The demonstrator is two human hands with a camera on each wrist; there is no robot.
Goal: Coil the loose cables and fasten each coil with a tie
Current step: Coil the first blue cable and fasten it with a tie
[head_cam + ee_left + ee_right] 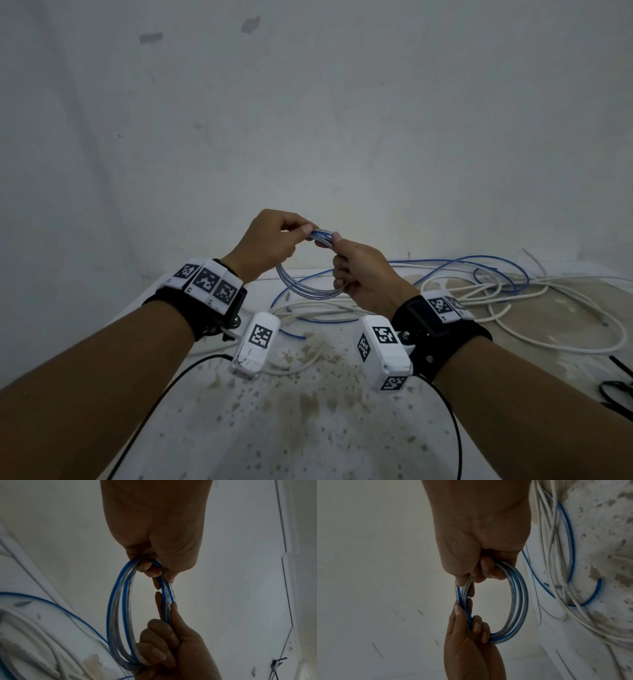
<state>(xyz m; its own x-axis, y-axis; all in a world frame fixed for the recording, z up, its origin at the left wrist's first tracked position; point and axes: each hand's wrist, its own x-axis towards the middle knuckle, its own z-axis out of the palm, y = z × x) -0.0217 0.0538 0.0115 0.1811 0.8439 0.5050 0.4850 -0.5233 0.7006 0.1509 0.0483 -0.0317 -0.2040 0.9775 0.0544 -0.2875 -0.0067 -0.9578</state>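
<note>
Holding the coil [310, 274] up above the counter [308, 411], both hands work on its upper arc. It is a clear cable with a blue stripe, wound into several rounds, and it hangs as a ring between the two grips. The left hand [270, 246] pinches the strands at the top with thumb and fingertips curled together; in the left wrist view the fingers [150, 568] hook through the ring and close around the bundle [118, 608]. The right hand [363, 274] grips the same ring on its other side, thumb laid along the strands and the remaining fingers wrapped round them from inside; the right wrist view shows those fingers [488, 566] curled round the coil [517, 601], with a cut end of the cable poking out between the two grips.

Below and beyond the right grip, a loose blue-striped cable [496, 270] trails away from the coil and loops over the counter, tangled with several white cables [548, 308]. More white cable runs beneath both grips. Well to the right of the right grip, at the edge of the head view, lie thin black ties [616, 387], partly cut off by the frame. The counter is pale and speckled with brownish stains, and a plain wall [308, 120] stands behind it.
</note>
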